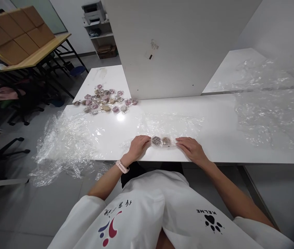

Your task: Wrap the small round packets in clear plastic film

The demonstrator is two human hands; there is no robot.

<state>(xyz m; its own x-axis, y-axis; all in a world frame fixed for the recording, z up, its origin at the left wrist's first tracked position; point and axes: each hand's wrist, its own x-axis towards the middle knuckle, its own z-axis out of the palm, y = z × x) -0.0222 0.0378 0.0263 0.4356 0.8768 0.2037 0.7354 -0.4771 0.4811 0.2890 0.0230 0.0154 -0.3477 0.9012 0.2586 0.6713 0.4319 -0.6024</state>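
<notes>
Two small round brownish pieces, a darker one [156, 140] and a lighter one [166, 141], lie side by side in clear plastic film near the table's front edge. My left hand [139, 147] is closed at the left end of this wrap, its thumb and fingers together on the film. At the opposite end, my right hand [192, 149] has its fingertips closed on the film too. Just beyond the hands, more clear film [172, 121] lies spread and wrinkled on the white table [219, 128]. What exactly the two pieces are is too small to tell.
Several individually wrapped pinkish and brownish pieces [105, 108] are scattered at the back left. Crumpled clear plastic [61, 145] hangs over the table's left edge; another heap [273, 117] lies at the right. A tall white panel [178, 48] stands behind.
</notes>
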